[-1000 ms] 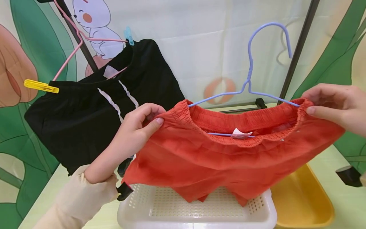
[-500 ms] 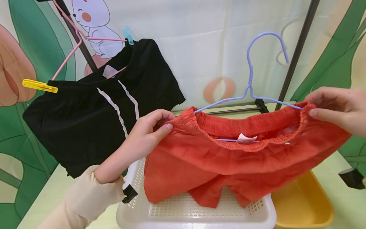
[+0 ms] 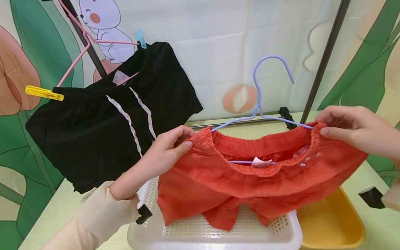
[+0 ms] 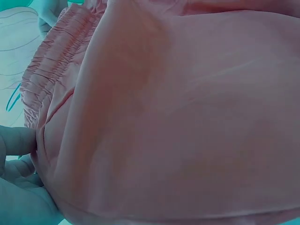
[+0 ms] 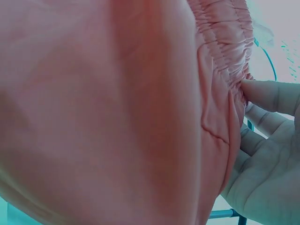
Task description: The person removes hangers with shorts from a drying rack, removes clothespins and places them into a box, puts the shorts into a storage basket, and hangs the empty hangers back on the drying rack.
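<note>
Red shorts (image 3: 265, 187) with a gathered elastic waistband are stretched between my two hands. My left hand (image 3: 170, 147) pinches the left end of the waistband, thumb in front. The right end is pinched by my right hand (image 3: 353, 128). A lavender hanger (image 3: 258, 93) passes inside the waist; its hook stands up above, bent to the right, and its lower bar shows by a white tag (image 3: 260, 162). In the left wrist view the shorts' cloth (image 4: 178, 117) fills most of the picture; the right wrist view shows the thumb (image 5: 272, 96) on the waistband.
Black shorts (image 3: 93, 139) hang at the left on a pink hanger (image 3: 73, 66), held by a yellow clothespin (image 3: 44, 93) and a blue clothespin (image 3: 140, 38). Below the red shorts stand a white perforated basket (image 3: 215, 239) and a yellow tray (image 3: 331, 218). Dark rack poles (image 3: 326, 62) rise behind.
The red shorts and the lavender hanger have come down, the hook tilting further and shifting left. Both hands moved lower, still gripping the waistband; the right one also moved inward.
</note>
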### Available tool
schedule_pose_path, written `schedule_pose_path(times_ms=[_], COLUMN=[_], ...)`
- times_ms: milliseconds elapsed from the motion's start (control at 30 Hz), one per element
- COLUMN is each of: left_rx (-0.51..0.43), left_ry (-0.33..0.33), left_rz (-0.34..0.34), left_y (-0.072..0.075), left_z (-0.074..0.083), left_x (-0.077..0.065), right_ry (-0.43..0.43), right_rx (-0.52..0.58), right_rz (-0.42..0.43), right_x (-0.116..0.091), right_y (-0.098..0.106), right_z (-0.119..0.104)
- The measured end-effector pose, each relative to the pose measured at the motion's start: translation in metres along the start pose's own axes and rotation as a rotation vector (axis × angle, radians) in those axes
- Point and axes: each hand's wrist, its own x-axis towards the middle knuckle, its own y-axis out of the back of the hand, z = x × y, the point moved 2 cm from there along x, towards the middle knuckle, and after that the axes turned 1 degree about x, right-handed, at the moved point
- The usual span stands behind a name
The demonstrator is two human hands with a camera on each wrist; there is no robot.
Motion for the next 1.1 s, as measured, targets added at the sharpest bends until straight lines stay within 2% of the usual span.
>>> schedule_pose_path(times_ms=[67,367,933,1100], left_rx=[0.003,-0.016,-0.019,-0.02], left_ry=[-0.011,-0.018,-0.006,-0.054], left_rz=[0.001,-0.011,-0.012,-0.003], left_y=[-0.001,-0.007,-0.01,-0.012], left_z=[-0.001,0.0,0.008,0.009], left_x=[0.001,0.005,0.008,0.01], right_ry=[0.041,0.098,0.217,0.263], right_rx=[0.001,0.002,0.001,0.031], right_rz=[-0.016,-0.064,-0.065,-0.093], right_x=[0.001,0.007,0.014,0.016], right_y=[-0.002,-0.016,-0.032,-0.037], right_z=[-0.001,-0.006,-0.019,-0.023])
